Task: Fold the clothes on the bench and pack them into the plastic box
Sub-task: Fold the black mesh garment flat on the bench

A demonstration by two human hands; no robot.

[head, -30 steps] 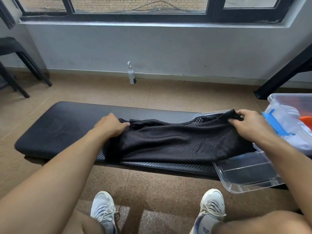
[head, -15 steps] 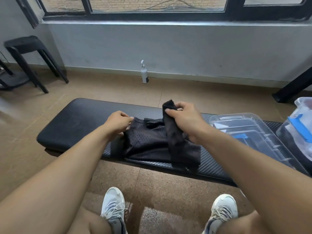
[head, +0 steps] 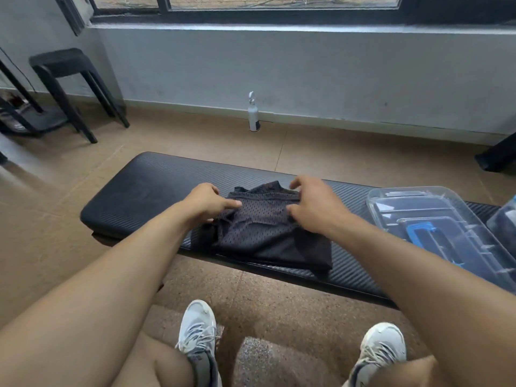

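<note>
Against far wall: white spray bottle [head: 253,115] on floor; black plastic stool [head: 65,79] at left. Toward right end of black padded bench [head: 145,188]: clear plastic box lid [head: 435,219]. Folded black mesh garment [head: 268,233] at bench's near edge, middle. Left hand [head: 208,203] rests on garment's left side, fingers straight. Right hand [head: 314,205] over its right side, fingers spread, loosely bent, gripping nothing.

Garment [head: 268,233] on bench [head: 145,191]; lid [head: 435,219] perhaps rightward.
</note>
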